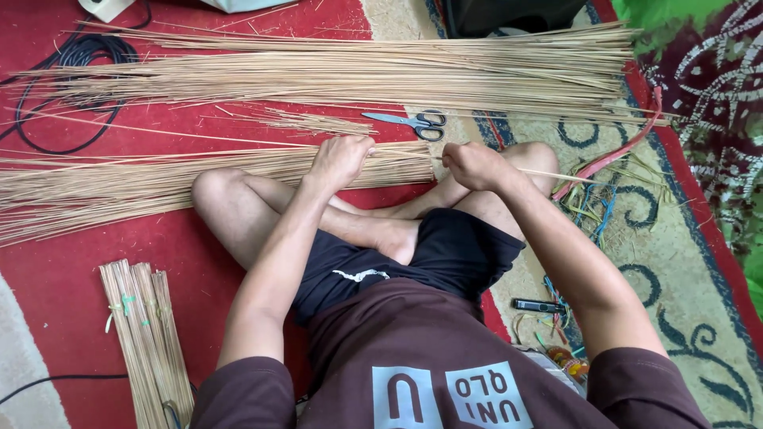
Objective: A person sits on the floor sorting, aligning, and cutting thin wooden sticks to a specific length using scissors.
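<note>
Sitting cross-legged on a red carpet (238,262), the person wears a brown shirt and black shorts, with both bare knees spread outward. Nearest on the left side, a tied bundle of short sticks (147,342) lies on the carpet beside the left thigh, bound with pale green ties. On the right side, a small black lighter (538,306) rests on a patterned beige rug (675,262), near a scatter of coloured ties (592,210). Both forearms extend forward over the crossed legs. The left hand (340,161) is closed into a fist over the near end of a loose layer of thin sticks (159,183) that spreads leftward across the carpet. The right hand (474,165) is also closed, pinching a single thin stick (556,175) that projects rightward past the right knee. The two hands sit near each other, apart, at about the same level. Just beyond the hands, a pair of scissors (417,123) with black handles lies on the carpet, blades pointing left. Beyond the scissors, a long pile of sticks (358,71) runs nearly the full width of the view. At far left, a black cable (71,56) lies coiled on the carpet beside the pile.
</note>
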